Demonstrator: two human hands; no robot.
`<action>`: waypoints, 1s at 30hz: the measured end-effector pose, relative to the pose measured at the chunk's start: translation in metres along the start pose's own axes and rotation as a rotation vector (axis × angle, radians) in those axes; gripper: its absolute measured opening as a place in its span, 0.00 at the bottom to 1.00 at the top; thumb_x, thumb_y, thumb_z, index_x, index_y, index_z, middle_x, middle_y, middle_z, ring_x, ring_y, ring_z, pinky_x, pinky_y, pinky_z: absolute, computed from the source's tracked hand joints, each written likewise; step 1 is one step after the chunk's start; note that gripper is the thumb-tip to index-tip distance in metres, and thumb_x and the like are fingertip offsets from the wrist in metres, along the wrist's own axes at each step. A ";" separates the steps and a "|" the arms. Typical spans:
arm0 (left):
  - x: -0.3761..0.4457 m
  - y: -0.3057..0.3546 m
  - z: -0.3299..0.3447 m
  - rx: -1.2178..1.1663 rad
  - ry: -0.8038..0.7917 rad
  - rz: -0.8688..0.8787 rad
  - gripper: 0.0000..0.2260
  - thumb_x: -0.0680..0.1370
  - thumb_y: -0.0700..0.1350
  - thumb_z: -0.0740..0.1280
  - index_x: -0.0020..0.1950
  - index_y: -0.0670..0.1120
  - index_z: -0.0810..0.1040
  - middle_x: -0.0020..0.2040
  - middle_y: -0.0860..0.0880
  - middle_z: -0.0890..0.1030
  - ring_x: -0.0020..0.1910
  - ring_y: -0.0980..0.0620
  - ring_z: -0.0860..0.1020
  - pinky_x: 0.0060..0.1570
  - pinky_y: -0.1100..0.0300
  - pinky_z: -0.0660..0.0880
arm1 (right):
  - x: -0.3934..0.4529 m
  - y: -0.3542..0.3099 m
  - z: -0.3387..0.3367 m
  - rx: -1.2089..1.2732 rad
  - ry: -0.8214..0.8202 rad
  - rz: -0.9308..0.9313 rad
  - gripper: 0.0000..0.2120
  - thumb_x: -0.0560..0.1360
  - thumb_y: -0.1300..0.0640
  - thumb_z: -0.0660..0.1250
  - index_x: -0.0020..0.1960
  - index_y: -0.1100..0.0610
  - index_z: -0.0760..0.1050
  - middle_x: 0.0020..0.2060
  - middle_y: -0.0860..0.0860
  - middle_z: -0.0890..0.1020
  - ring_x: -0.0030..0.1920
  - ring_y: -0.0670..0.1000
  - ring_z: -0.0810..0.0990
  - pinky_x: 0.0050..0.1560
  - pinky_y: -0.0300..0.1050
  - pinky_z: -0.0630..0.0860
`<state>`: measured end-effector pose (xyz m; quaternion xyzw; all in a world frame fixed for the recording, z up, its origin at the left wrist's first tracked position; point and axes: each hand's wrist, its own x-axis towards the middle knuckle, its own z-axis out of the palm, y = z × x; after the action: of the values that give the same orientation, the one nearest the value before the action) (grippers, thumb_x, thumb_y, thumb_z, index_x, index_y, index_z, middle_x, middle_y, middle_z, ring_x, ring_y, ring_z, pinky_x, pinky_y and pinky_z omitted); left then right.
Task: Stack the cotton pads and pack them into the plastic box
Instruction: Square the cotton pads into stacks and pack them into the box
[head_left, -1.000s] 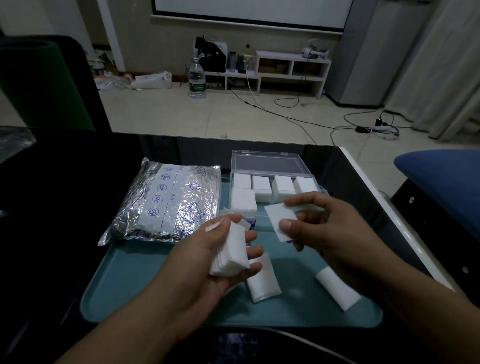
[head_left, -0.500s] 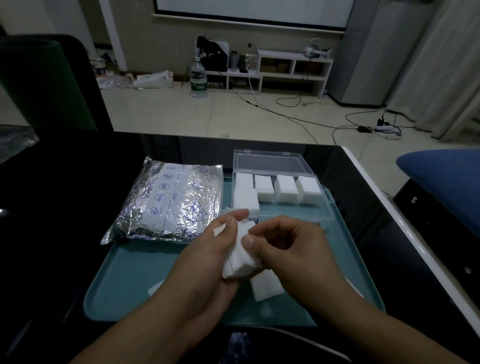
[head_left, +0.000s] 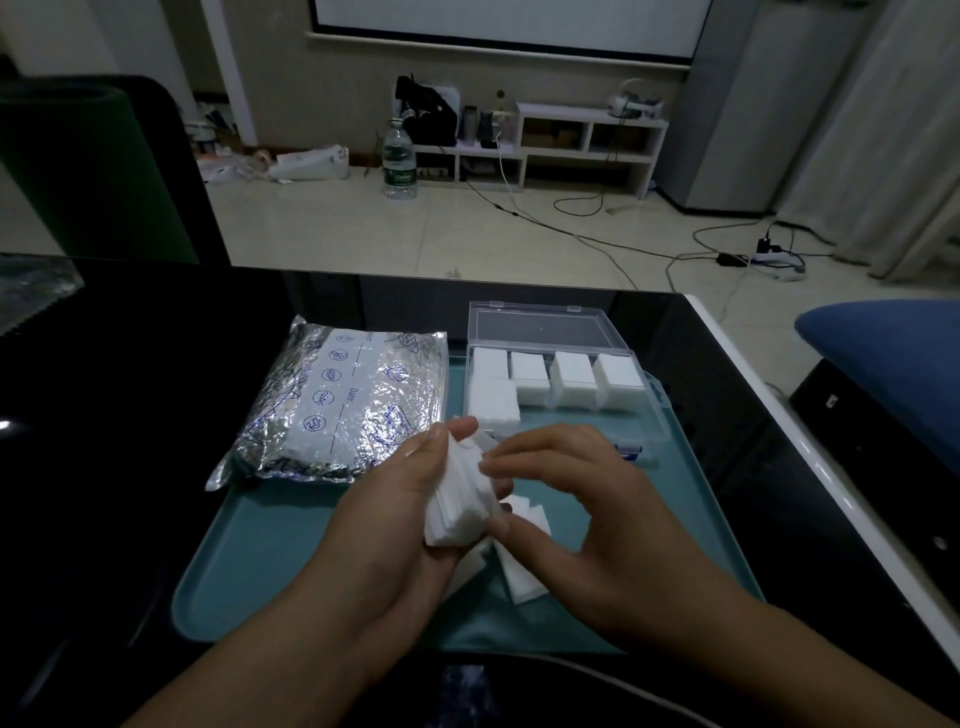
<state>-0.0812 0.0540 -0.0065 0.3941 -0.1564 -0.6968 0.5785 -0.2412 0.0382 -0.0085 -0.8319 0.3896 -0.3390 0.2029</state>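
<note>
1. While the left hand (head_left: 395, 514) grips a stack of cotton pads (head_left: 460, 499) above the teal tray (head_left: 291, 561), its thumb lies along the stack's left side and its fingers curl under it.
2. The right hand (head_left: 582, 509) touches the stack's right edge, its fingers (head_left: 506, 462) bent round the pads at top and bottom.
3. Loose pads (head_left: 524, 577) lie on the tray just below the hands.
4. The plastic box (head_left: 540, 374) sits open at the tray's far edge, with rows of pads inside.
5. A foil packet (head_left: 343, 410) lies left of the box, on the tray and the dark table (head_left: 130, 415).
</note>
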 end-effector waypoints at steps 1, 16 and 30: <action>0.000 -0.001 0.000 -0.007 -0.010 -0.024 0.15 0.77 0.49 0.62 0.58 0.42 0.80 0.49 0.38 0.83 0.41 0.45 0.81 0.36 0.55 0.78 | 0.000 0.001 0.002 -0.010 -0.006 -0.013 0.15 0.73 0.46 0.69 0.57 0.49 0.80 0.53 0.40 0.78 0.58 0.44 0.75 0.58 0.40 0.72; -0.010 0.002 0.009 0.027 -0.172 -0.034 0.20 0.71 0.46 0.66 0.63 0.41 0.77 0.52 0.37 0.84 0.46 0.40 0.84 0.40 0.51 0.82 | 0.003 0.001 -0.012 0.187 -0.139 0.129 0.17 0.69 0.48 0.76 0.56 0.45 0.77 0.61 0.37 0.76 0.66 0.39 0.72 0.66 0.39 0.69; -0.014 0.005 0.012 0.000 -0.212 -0.105 0.21 0.71 0.46 0.65 0.63 0.44 0.77 0.52 0.38 0.84 0.42 0.40 0.84 0.39 0.50 0.83 | 0.007 0.001 -0.011 0.430 -0.109 0.251 0.17 0.63 0.52 0.79 0.49 0.47 0.78 0.55 0.42 0.82 0.57 0.46 0.79 0.63 0.47 0.75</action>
<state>-0.0864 0.0623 0.0099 0.3258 -0.1959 -0.7638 0.5216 -0.2467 0.0310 0.0010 -0.7319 0.3973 -0.3406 0.4364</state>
